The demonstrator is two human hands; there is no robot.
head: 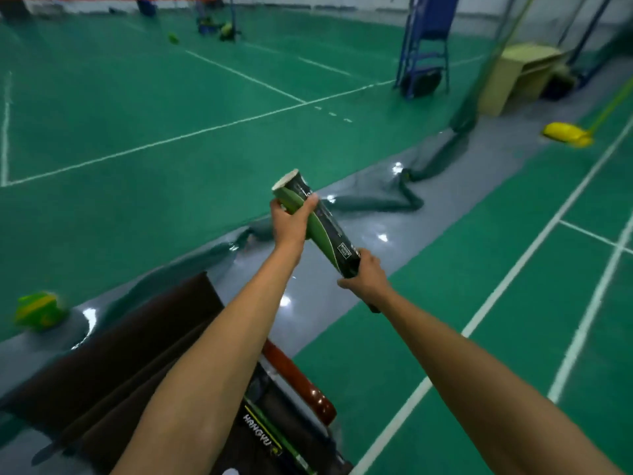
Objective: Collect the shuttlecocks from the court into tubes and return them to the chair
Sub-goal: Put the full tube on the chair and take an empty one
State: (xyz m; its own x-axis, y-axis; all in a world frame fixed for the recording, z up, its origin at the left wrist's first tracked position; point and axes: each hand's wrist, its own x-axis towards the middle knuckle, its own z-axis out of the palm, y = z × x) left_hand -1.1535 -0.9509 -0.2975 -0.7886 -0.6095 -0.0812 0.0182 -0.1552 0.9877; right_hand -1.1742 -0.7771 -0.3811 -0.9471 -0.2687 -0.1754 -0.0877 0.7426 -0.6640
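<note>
A green badminton court [171, 108] marked with white lines fills the hall, and a shiny grey strip [435, 214] runs diagonally between it and the next court.

A black-and-green tube [329, 234] is held in the air over that strip by 2 hands, tilted, its pale-rimmed mouth up and away from the person. The rim looks uncovered, but the view does not reach inside, so what it holds cannot be told. The left hand [289, 221] grips the tube just below the mouth, fingers wrapped round it. The right hand [366, 277] grips the lower end, fingers curled on it.

Below the forearms lie 2 more tubes, side by side: a red-brown tube [298, 378] and a black tube [270, 437] lettered HANGYU. Both rest beside a dark brown ridged surface [137, 344]; their ends are hidden or blurred.

Dark green netting [376, 200] lies bunched along the grey strip. A blurred green-and-yellow object [37, 311] sits at the strip's left edge. Far right, a yellow mop head [565, 134] lies on the floor, near a beige desk [513, 73] and a blue frame stand [424, 46]. Open green floor stretches left and right of the strip.
</note>
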